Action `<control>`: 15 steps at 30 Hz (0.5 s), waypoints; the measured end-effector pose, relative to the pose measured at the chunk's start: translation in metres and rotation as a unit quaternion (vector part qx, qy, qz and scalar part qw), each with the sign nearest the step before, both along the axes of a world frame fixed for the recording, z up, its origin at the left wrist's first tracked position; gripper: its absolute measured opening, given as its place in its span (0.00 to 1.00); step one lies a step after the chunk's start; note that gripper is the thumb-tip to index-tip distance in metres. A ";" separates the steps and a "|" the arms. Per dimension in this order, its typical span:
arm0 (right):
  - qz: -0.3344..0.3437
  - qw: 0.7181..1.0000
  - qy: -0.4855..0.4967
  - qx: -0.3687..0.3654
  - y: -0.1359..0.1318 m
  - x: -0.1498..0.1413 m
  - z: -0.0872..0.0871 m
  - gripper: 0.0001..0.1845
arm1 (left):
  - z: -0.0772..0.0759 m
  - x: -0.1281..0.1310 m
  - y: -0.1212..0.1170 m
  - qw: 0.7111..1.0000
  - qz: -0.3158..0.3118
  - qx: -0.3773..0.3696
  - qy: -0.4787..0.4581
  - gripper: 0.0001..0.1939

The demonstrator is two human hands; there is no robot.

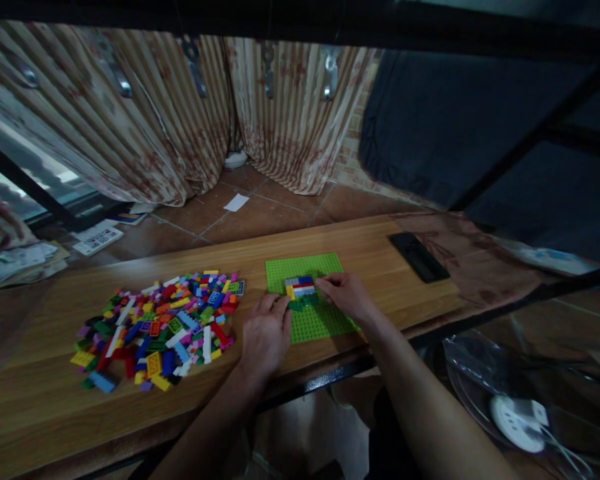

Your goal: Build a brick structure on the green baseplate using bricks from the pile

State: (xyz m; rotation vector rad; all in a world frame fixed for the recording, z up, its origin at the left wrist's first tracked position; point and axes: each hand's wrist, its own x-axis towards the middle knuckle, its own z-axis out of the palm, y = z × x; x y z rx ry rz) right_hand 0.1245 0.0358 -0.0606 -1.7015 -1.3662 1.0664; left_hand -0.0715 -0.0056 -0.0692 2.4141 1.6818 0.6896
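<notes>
A light-green studded baseplate (323, 328) lies on the wooden table. On it stands a small block of toy building bricks (303, 287), with grey, blue, white, red and yellow pieces and dark green ones along the near side. My left hand (266, 330) rests at the baseplate's left edge, its fingers bent and close together, thumb and forefinger tips against the block's near left corner. From the right, my right hand (347, 297) is closed in a pinch at the block's right side; whatever lies between its fingertips is too small to make out.
Left of the baseplate spreads a big pile of loose coloured bricks (155, 330). A black tray-like object (419, 257) lies at the table's right. A dark metal bar (300, 33) crosses above. A white power strip (517, 421) sits low at the right, beside the table.
</notes>
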 end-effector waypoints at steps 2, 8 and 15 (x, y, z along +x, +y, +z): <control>0.014 1.000 -0.004 0.021 0.000 -0.001 -0.002 0.15 | 0.001 0.001 0.000 1.000 0.005 -0.001 0.008 0.12; 0.051 0.997 0.001 0.054 -0.005 -0.008 -0.003 0.11 | 0.000 0.007 -0.001 1.000 0.030 0.006 0.006 0.10; 0.094 0.994 -0.012 0.056 -0.010 -0.017 -0.002 0.06 | 0.000 0.007 0.000 0.999 0.036 0.005 0.002 0.09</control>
